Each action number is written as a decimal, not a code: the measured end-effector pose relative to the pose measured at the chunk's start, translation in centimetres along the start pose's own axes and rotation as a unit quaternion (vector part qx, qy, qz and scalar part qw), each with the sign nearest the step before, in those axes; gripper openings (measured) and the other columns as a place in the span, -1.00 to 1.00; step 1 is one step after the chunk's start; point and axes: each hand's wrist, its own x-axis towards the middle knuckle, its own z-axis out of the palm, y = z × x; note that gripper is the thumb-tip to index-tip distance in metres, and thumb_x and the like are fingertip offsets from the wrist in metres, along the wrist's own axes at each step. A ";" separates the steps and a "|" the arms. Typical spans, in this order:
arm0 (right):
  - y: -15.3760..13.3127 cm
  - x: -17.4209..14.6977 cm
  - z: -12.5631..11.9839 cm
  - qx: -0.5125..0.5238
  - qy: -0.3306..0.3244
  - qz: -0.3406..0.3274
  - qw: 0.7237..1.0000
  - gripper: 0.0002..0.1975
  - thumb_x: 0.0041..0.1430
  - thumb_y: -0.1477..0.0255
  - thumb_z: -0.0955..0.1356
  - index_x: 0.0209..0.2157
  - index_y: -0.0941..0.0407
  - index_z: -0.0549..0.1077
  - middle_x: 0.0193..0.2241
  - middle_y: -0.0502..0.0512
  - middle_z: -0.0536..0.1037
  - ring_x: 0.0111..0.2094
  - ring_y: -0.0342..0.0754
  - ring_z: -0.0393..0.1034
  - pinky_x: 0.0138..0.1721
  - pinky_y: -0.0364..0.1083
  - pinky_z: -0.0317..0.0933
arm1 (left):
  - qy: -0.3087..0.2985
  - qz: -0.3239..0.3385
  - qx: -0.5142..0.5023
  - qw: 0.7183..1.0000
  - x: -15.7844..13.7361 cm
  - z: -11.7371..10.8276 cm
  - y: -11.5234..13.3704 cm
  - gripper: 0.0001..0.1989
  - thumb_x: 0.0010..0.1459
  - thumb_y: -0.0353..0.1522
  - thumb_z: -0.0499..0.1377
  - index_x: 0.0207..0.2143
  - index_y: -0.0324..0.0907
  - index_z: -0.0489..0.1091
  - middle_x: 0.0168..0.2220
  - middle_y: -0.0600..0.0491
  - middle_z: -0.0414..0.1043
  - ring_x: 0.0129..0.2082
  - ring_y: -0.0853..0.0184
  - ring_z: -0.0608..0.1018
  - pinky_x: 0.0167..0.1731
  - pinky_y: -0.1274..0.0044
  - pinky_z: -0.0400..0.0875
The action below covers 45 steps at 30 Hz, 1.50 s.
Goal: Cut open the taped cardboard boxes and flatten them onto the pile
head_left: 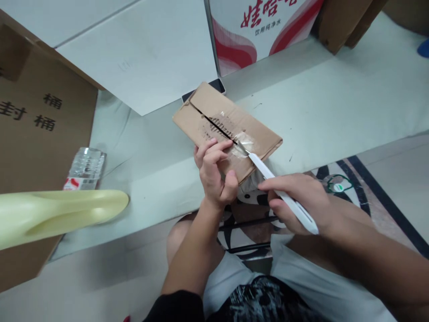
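Observation:
A small brown cardboard box (pixel 250 123) lies at a slant in the middle of the head view, a dark open seam running along its top. Clear tape (pixel 246 139) and torn, scuffed paper show beside the seam. My left hand (pixel 216 170) grips the near-left side of the box, its fingers curled over the top by the seam. In my right hand (pixel 298 201) is a white utility knife (pixel 263 167), fingers closed round its handle. The knife's metal blade touches the box at the seam's near end, close to my left fingertips.
Behind the box stand a white carton (pixel 144 58) and a red-and-white carton (pixel 264 27). A dark phone-like device (pixel 217 85) is partly hidden by the box. At left are a large cardboard carton (pixel 40 147), a clear plastic bottle (pixel 87 165) and a pale yellow curved object (pixel 67 210).

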 end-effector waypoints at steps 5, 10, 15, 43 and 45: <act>-0.6 0.3 -0.5 0.002 -0.008 -0.036 0.999 -0.80 0.40 0.44 0.24 -0.05 0.07 0.47 -0.45 -0.01 0.64 -0.50 -0.15 0.52 -0.41 -0.19 0.37 | -0.006 0.003 0.001 1.000 0.1 0.0 0.1 -0.85 0.24 -0.23 0.01 -0.17 -0.05 0.24 -0.06 -0.02 0.57 0.13 0.08 0.43 0.21 0.12 0.21; -0.8 0.3 -0.1 -0.064 0.047 -0.067 0.995 -0.82 0.35 0.52 0.26 -0.10 0.11 0.47 -0.52 -0.03 0.59 -0.56 -0.16 0.45 -0.47 -0.16 0.30 | -0.012 0.004 0.016 1.000 0.3 -0.1 0.2 -0.88 0.22 -0.26 0.02 -0.21 -0.07 0.25 -0.06 -0.02 0.59 0.12 0.08 0.45 0.20 0.13 0.22; -1.1 0.4 -0.2 -0.135 0.042 -0.091 0.986 -0.82 0.29 0.57 0.32 -0.10 0.17 0.48 -0.59 -0.06 0.51 -0.60 -0.16 0.37 -0.52 -0.12 0.22 | -0.019 0.001 0.028 0.999 0.4 0.2 0.3 -0.89 0.21 -0.28 0.01 -0.22 -0.07 0.24 -0.08 -0.03 0.59 0.12 0.08 0.46 0.20 0.12 0.23; -0.6 0.4 -1.6 -0.105 0.001 -0.054 0.993 -0.81 0.33 0.58 0.31 -0.14 0.16 0.55 -0.59 -0.08 0.45 -0.58 -0.21 0.31 -0.50 -0.15 0.19 | -0.001 0.019 0.029 0.999 0.7 1.0 0.2 -0.87 0.22 -0.28 0.01 -0.25 -0.08 0.30 -0.11 -0.02 0.59 0.07 0.09 0.48 0.18 0.15 0.27; -0.6 0.4 -1.4 -0.116 0.005 -0.052 0.992 -0.81 0.32 0.58 0.31 -0.12 0.14 0.56 -0.61 -0.10 0.43 -0.60 -0.22 0.27 -0.53 -0.16 0.15 | -0.011 0.015 0.036 0.999 0.8 0.9 0.3 -0.87 0.22 -0.28 0.01 -0.25 -0.08 0.30 -0.11 -0.03 0.59 0.07 0.08 0.48 0.18 0.14 0.27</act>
